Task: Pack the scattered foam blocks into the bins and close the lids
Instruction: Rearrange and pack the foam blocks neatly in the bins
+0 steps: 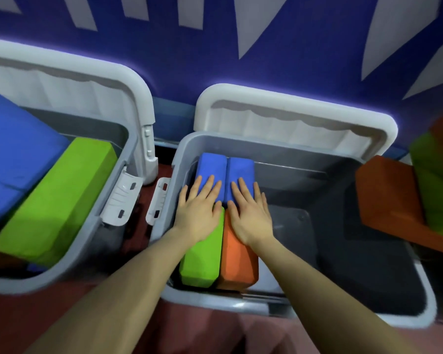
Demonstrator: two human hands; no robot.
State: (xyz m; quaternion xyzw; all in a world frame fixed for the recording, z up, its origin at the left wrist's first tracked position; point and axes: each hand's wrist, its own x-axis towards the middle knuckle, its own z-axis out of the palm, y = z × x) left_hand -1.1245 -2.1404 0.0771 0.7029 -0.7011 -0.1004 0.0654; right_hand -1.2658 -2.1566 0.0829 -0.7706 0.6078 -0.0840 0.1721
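Two grey bins stand side by side, lids raised against the wall. In the right bin (pixel 304 154), two blue foam blocks (pixel 212 164) lie at the far left, with a green block (pixel 202 261) and an orange block (pixel 237 264) in front of them. My left hand (pixel 197 208) lies flat with straight fingers across the green block and the left blue block. My right hand (pixel 250 210) lies flat across the orange block and the right blue block (pixel 241 167). The left bin (pixel 92 241) holds a large blue block (pixel 13 149) and a long green block (pixel 59 198).
A red-brown block (pixel 386 195) and a green block (pixel 432 185) lie to the right of the right bin, over its rim. The right half of that bin shows its dark floor. White latches (pixel 122 198) face each other between the bins. A blue-and-white wall rises behind.
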